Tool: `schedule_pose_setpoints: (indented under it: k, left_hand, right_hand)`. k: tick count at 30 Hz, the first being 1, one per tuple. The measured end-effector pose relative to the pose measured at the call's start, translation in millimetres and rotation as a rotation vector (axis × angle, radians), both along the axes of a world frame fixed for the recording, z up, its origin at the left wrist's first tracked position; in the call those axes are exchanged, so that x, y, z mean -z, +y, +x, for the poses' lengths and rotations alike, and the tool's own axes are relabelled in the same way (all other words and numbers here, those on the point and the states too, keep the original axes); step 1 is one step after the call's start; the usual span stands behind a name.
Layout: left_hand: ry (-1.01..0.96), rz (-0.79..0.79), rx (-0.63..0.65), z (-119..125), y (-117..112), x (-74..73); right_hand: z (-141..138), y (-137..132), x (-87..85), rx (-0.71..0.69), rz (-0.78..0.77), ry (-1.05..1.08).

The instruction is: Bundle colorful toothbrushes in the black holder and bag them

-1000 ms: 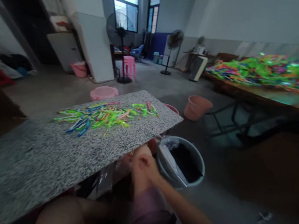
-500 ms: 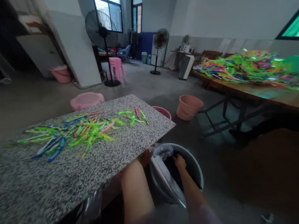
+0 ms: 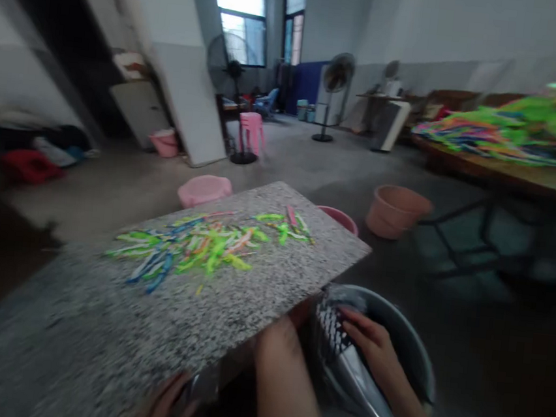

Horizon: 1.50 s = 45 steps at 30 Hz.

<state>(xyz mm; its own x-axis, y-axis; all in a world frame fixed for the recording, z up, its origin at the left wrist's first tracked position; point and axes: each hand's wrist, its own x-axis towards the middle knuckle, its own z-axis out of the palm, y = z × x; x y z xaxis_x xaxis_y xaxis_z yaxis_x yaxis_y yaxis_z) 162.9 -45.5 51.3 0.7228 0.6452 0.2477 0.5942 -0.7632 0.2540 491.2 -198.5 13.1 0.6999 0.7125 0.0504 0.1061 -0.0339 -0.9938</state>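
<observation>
Concrete floor (image 3: pixel 293 151) spreads around a speckled granite bench (image 3: pixel 101 309). Fingers (image 3: pixel 362 331) of the right hand (image 3: pixel 375 352) lie slightly apart on one perforated metal sheet (image 3: pixel 331 325), inside one grey bucket (image 3: pixel 414 353); any clamp cannot be told. The left hand (image 3: pixel 163 404) is blurred below the bench edge, its grip unclear. On the bench lies one heap of neon plastic strips (image 3: pixel 209 251); beyond stand one pink basin (image 3: pixel 204 191), one red-rimmed bucket (image 3: pixel 338 219) and one terracotta bucket (image 3: pixel 396 211).

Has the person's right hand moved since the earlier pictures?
Yes. Against the round grey plastic bucket, the right hand has moved rightward, from outside the bucket's rim to inside it, touching a perforated metal sheet.
</observation>
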Motion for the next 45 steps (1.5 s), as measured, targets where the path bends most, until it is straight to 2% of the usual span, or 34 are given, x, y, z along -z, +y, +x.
schedule_pose_setpoints:
  k: [1, 3, 5, 6, 8, 11, 13, 15, 17, 20, 22, 24, 25, 28, 30, 32, 34, 35, 37, 40, 42, 45]
  left_hand:
    - [-0.009, 0.057, -0.021, -10.8, -5.7, -2.7]
    - [0.022, 0.201, 0.020, -17.6, -10.6, -2.4]
    - [0.099, 0.320, 0.056, -13.2, -3.0, 7.7]
    - [0.134, 0.350, 0.035, -10.8, 4.5, 16.2]
    - [0.155, 0.356, -0.109, -10.7, 22.5, 36.7]
    - [0.114, 0.333, -0.307, -22.4, 46.3, 62.3]
    - [0.070, 0.286, -0.343, -31.9, 57.5, 67.5]
    - [0.027, 0.182, -0.272, -38.4, 67.0, 63.3]
    - [-0.042, 0.044, -0.183, -41.5, 76.5, 54.8]
    - [-0.183, -0.124, -0.122, -43.4, 88.5, 42.6]
    - [-0.227, -0.191, -0.098, -44.0, 92.3, 36.1]
    - [-0.197, -0.236, -0.058, -43.9, 93.2, 29.7]
    - [-0.167, -0.250, -0.035, -43.3, 93.3, 26.3]
    - [-0.125, -0.241, -0.005, -35.4, 98.9, 16.0]
    - [-0.183, -0.185, -0.099, -22.7, 110.7, 10.1]
    - [-0.246, -0.140, -0.282, -4.3, 128.5, 6.1]
    - [-0.262, -0.160, -0.423, 14.9, 148.3, 3.5]
    - [-0.257, -0.190, -0.446, 22.5, 157.4, 2.6]
    - [-0.254, -0.251, -0.438, 29.9, 171.8, 0.6]
    - [-0.279, -0.315, -0.425, 17.1, 180.8, -3.2]
    - [-0.297, -0.369, -0.428, -1.8, 178.2, -5.1]
    - [-0.460, -0.579, -0.368, -26.3, 165.0, -4.1]
  right_hand:
    - [-20.0, 25.9, -13.1, -0.211, 0.018, -0.066]
    - [-64.4, 84.5, -34.4, -0.552, 0.059, -0.181]
    - [-110.2, 140.9, -45.9, -0.779, 0.071, -0.235]
    - [-130.1, 165.3, -47.4, -0.847, 0.055, -0.263]
    - [-157.2, 203.7, -42.8, -0.818, -0.001, -0.423]
    - [-160.6, 235.5, -27.4, -0.594, 0.005, -0.723]
    - [-144.4, 245.9, -19.2, -0.359, -0.015, -0.833]
    - [-123.3, 254.2, -15.1, -0.143, -0.121, -0.903]
    - [-105.0, 261.2, -14.1, -0.105, -0.205, -0.985]
    - [-89.9, 260.9, -15.9, -0.198, -0.183, -1.010]
    - [-87.5, 249.4, -18.4, -0.172, -0.107, -0.979]
    - [-89.7, 230.7, -21.1, -0.176, -0.041, -1.047]
    - [-92.0, 220.2, -22.1, -0.233, -0.026, -1.127]
    - [-99.2, 194.1, -22.3, -0.530, -0.031, -1.333]
    - [-99.9, 189.3, -22.0, -0.631, -0.049, -1.324]
    - [-95.2, 198.9, -24.4, -0.569, -0.105, -1.277]
    - [-87.6, 221.4, -30.8, -0.483, -0.176, -1.300]
    - [-84.1, 235.6, -34.9, -0.479, -0.195, -1.353]
    - [-79.7, 264.7, -43.1, -0.580, -0.177, -1.510]
    - [-81.3, 298.4, -50.0, -0.772, -0.092, -1.737]
    - [-85.8, 311.5, -50.2, -0.830, -0.028, -1.837]
    - [-91.6, 322.7, -48.5, -0.887, 0.048, -1.907]
